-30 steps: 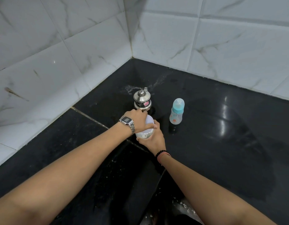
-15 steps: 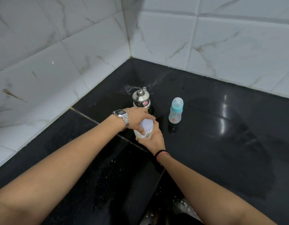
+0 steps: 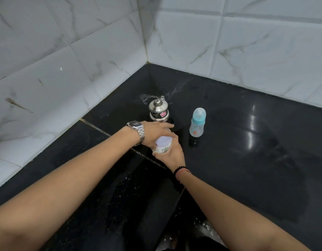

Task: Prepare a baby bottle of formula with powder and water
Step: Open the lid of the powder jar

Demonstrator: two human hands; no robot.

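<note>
A small powder jar (image 3: 161, 150) with a pale lavender lid (image 3: 163, 141) stands on the black counter (image 3: 247, 169). My right hand (image 3: 173, 155) grips the jar's body from the near right side. My left hand (image 3: 155, 132), with a metal watch at the wrist, reaches over the lid, its fingers along the far rim and its thumb hidden. The baby bottle (image 3: 197, 125), clear with a teal collar and cap, stands upright to the right, apart from both hands. A small steel lidded pot (image 3: 158, 110) stands just behind the jar.
White marble-look tiled walls (image 3: 84, 60) meet in a corner behind the pot. A wet smear marks the counter (image 3: 174, 91) near that corner. The counter's front edge (image 3: 182, 192) drops off below my right forearm.
My left hand has turned over the lid, so more of the lavender top shows. The jar sits a little nearer to me in my right hand. Bottle and pot have not moved.
</note>
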